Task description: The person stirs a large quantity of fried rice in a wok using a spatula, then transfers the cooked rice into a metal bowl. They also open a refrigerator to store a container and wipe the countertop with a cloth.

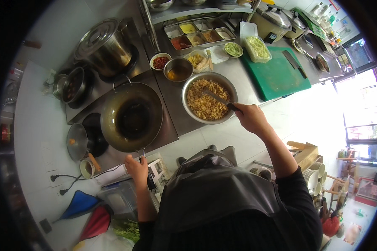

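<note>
My left hand [136,168] is closed around the short handle of a dark wok [132,116], which sits over the cooktop. A thin sheen coats the inside of the wok, and no food shows in it. With my right hand [252,117] I grip the black handle of a metal utensil [216,95]. Its far end rests in the food, so I cannot tell its exact shape. A chopped, golden-brown fried mixture [205,102] fills the steel bowl [235,89] to the right of the wok. Behind that bowl stands a smaller steel bowl [178,69] of yellowish liquid.
A white bowl of chopped red pieces [160,62] and a seasoning tray [198,47] stand at the back. On the green cutting board [278,75] lies a cleaver [294,63]. Left are a tall stockpot [105,47] and a lidded pan [78,141].
</note>
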The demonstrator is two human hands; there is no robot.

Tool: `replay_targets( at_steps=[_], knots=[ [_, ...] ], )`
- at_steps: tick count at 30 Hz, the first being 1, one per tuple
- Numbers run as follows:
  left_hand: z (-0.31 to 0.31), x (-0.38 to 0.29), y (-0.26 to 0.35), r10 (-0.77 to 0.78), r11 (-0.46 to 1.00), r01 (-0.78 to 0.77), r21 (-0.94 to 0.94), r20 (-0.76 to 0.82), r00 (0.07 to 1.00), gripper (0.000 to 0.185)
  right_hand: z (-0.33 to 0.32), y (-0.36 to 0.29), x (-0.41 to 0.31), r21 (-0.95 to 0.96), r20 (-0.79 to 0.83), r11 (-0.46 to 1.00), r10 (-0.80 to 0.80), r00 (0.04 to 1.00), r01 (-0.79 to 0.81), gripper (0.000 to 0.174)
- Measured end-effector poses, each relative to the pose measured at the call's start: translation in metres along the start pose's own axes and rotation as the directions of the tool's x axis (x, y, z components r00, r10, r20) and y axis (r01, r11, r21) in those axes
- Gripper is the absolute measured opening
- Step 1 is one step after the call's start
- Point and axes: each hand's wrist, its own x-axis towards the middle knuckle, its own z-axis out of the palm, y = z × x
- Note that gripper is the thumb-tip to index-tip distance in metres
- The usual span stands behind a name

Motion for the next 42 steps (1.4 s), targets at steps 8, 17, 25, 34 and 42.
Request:
replay_targets(
  at_steps=[8,17,25,34,42],
  knots=[
    [0.024,0.009,0.125,0.179,0.544,0.074,-0.836,0.202,0.963,0.03,-0.007,0.035,-0.026,0.488,0.278,0.759,0.333,0.901,-0.431,0.032],
    [0.108,0.0,0.238,0.34,0.264,0.695,-0.669,0.739,0.582,0.02,0.064,0.049,-0.064,0.698,0.546,0.391,0.252,0.799,-0.6,0.025],
    [0.096,0.012,0.247,0.315,0.075,0.839,-0.539,0.811,0.493,0.014,0.078,0.034,-0.09,0.371,0.151,0.896,0.201,0.968,-0.244,0.034],
    [0.103,0.009,0.248,0.265,-0.03,0.865,-0.502,0.83,0.491,0.011,0.102,0.079,-0.041,0.563,0.155,0.723,0.383,0.911,-0.4,0.032],
    [0.105,0.008,0.248,0.24,-0.042,0.871,-0.49,0.841,0.485,0.01,0.078,0.106,-0.036,0.712,0.282,0.524,0.396,0.874,-0.467,0.035]
  ],
)
